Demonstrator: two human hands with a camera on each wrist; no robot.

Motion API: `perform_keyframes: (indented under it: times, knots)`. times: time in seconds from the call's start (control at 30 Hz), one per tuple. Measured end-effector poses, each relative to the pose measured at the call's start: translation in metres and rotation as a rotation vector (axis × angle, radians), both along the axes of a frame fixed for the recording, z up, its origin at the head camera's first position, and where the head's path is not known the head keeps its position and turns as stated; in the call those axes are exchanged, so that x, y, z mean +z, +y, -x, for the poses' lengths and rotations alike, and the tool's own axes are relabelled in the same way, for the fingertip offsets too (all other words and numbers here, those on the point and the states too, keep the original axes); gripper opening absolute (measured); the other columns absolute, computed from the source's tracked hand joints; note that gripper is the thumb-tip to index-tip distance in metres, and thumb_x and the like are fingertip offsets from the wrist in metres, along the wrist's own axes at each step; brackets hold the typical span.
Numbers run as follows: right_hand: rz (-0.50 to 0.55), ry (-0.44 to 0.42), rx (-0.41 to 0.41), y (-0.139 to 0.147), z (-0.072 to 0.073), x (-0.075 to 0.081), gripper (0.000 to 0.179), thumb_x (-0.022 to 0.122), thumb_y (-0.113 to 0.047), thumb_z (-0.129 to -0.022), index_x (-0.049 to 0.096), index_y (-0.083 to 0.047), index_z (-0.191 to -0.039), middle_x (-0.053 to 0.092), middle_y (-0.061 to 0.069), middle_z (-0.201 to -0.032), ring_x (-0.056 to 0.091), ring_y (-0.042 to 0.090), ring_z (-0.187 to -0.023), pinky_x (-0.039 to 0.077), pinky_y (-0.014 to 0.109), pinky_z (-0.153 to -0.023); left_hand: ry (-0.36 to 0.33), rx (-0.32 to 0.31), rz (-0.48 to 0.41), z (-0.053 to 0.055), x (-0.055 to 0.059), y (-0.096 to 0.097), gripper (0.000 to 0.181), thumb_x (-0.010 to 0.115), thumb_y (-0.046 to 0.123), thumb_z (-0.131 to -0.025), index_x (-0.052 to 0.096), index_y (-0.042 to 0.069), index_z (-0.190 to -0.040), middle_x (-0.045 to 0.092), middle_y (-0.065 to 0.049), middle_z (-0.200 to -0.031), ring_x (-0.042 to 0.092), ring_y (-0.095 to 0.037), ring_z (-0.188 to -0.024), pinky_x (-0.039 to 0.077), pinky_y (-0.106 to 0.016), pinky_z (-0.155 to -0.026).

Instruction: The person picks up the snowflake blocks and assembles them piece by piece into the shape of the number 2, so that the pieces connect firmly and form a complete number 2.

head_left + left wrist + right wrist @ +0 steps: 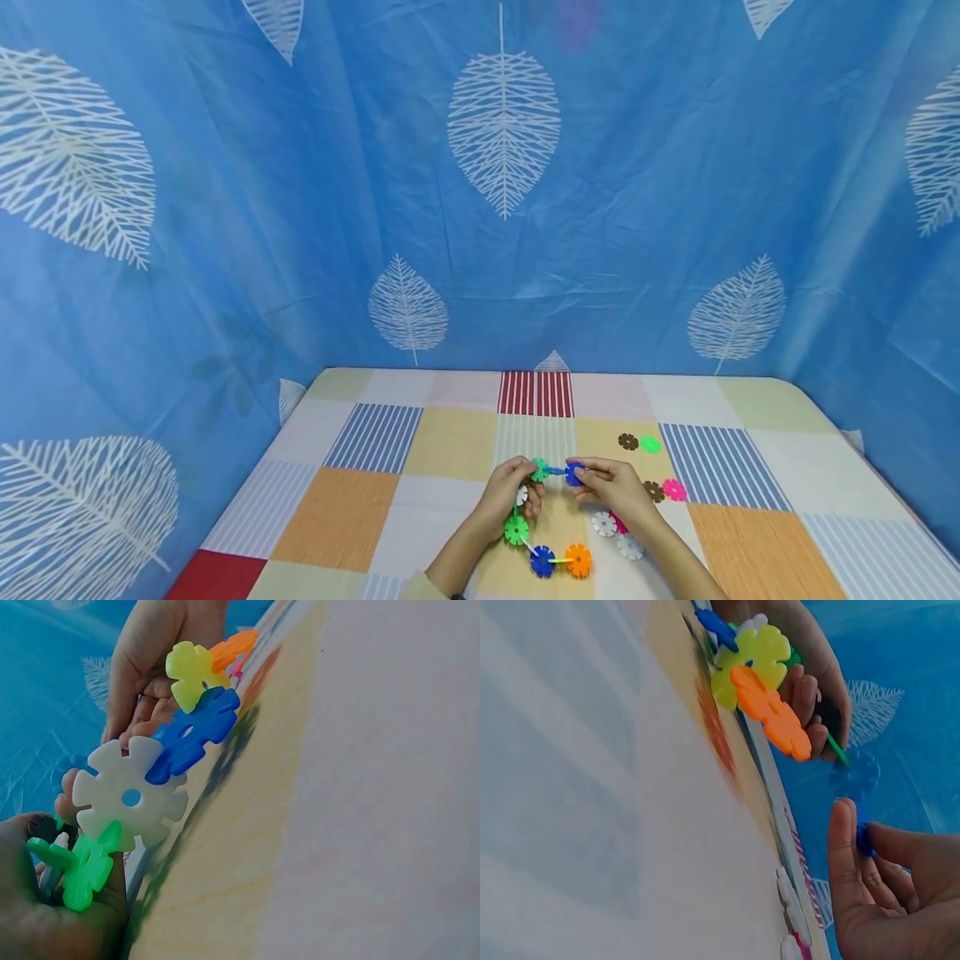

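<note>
A chain of notched plastic snowflake discs curves between the hands, its pieces slotted edge into edge. My left hand (501, 500) grips it near a green disc (540, 470). A light blue disc (555, 471) joins that one to a dark blue disc (573, 474), which my right hand (617, 492) pinches between thumb and fingers. Below the left hand hang a bright green disc (516, 530), a white disc (127, 791), another blue disc (542, 562), a yellow disc (765, 656) and, at the end, an orange disc (578, 561). The left palm partly hides the chain's middle.
Right of the hands lie loose discs: a brown one (627, 442) beside a green one (650, 444), another brown one (654, 492) by a pink one (674, 489), and white ones (604, 524) near the right forearm. A patchwork cloth (442, 517) covers the table; blue curtains (600, 250) surround it.
</note>
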State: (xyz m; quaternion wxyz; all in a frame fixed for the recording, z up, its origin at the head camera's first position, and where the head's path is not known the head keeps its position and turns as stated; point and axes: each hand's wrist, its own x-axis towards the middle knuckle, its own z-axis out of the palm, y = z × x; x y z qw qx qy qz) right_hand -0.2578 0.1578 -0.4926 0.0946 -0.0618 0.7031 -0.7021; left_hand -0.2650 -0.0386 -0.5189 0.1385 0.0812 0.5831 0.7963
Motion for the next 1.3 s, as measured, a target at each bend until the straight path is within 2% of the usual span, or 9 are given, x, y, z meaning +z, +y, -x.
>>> perform_keyframes:
  times: [0.2,0.43,0.6,0.7,0.8,1.0,1.2,1.3]
  knots:
    - [0.036,-0.021,-0.014,-0.001,-0.002,-0.003,0.042,0.06,-0.012,-0.089,0.051,0.012,-0.121,0.064,0.022,-0.1,0.066,0.027,-0.08,0.054,0.034,-0.073,-0.007,-0.001,-0.01,-0.002,0.0,0.0,0.021,0.048,0.018,-0.093,0.048,0.002,-0.08,0.055,-0.003,-0.062,0.048,-0.006,-0.04,0.04,-0.015,-0.037]
    - [0.081,-0.018,-0.103,-0.01,-0.003,-0.005,0.035,0.059,-0.005,-0.088,0.051,0.014,-0.116,0.067,0.022,-0.088,0.067,0.026,-0.073,0.055,0.036,-0.07,-0.007,0.0,-0.017,-0.001,-0.002,-0.001,0.018,0.047,0.015,-0.093,0.047,0.005,-0.078,0.054,-0.003,-0.062,0.048,-0.005,-0.04,0.04,-0.014,-0.036]
    - [0.121,-0.025,-0.143,-0.015,-0.003,-0.006,0.033,0.059,-0.003,-0.087,0.05,0.014,-0.114,0.066,0.024,-0.086,0.067,0.026,-0.071,0.055,0.036,-0.069,0.013,-0.011,-0.027,0.0,-0.001,-0.002,0.021,0.046,0.015,-0.094,0.047,-0.003,-0.083,0.054,-0.003,-0.063,0.048,-0.006,-0.041,0.04,-0.015,-0.036]
    - [0.116,-0.013,-0.136,-0.016,-0.003,-0.007,0.031,0.058,-0.002,-0.087,0.05,0.014,-0.112,0.066,0.025,-0.086,0.067,0.029,-0.072,0.055,0.037,-0.07,0.032,-0.023,-0.021,-0.001,-0.001,-0.002,0.029,0.045,0.015,-0.095,0.042,-0.013,-0.087,0.054,-0.003,-0.063,0.048,-0.007,-0.04,0.039,-0.016,-0.036]
    - [0.102,0.018,-0.117,-0.017,-0.004,-0.006,0.031,0.058,-0.001,-0.087,0.05,0.015,-0.111,0.066,0.026,-0.086,0.067,0.031,-0.072,0.055,0.038,-0.07,0.06,-0.038,-0.004,-0.001,-0.002,-0.003,0.034,0.044,0.015,-0.097,0.038,-0.018,-0.092,0.054,-0.004,-0.064,0.048,-0.007,-0.04,0.039,-0.016,-0.037]
    - [0.072,0.072,-0.095,-0.021,-0.005,-0.007,0.027,0.058,0.003,-0.087,0.05,0.017,-0.108,0.065,0.027,-0.085,0.066,0.031,-0.071,0.055,0.038,-0.068,0.08,-0.039,0.037,0.0,-0.002,-0.007,0.033,0.045,0.018,-0.097,0.041,-0.014,-0.089,0.054,-0.003,-0.063,0.048,-0.007,-0.042,0.041,-0.016,-0.038]
    - [0.089,0.093,-0.139,-0.026,-0.008,-0.01,0.022,0.058,0.006,-0.086,0.05,0.018,-0.103,0.065,0.027,-0.083,0.066,0.029,-0.068,0.055,0.037,-0.065,0.095,-0.021,0.069,-0.001,-0.002,-0.006,0.034,0.045,0.015,-0.097,0.039,-0.018,-0.091,0.053,-0.003,-0.063,0.048,-0.008,-0.043,0.041,-0.017,-0.04]
    - [0.041,0.116,-0.083,-0.019,-0.003,-0.009,0.023,0.058,0.003,-0.087,0.05,0.018,-0.104,0.065,0.027,-0.082,0.066,0.03,-0.068,0.055,0.038,-0.065,0.084,-0.017,0.075,-0.001,-0.001,-0.002,0.031,0.045,0.016,-0.097,0.043,-0.012,-0.084,0.055,-0.003,-0.064,0.05,-0.009,-0.044,0.042,-0.017,-0.042]
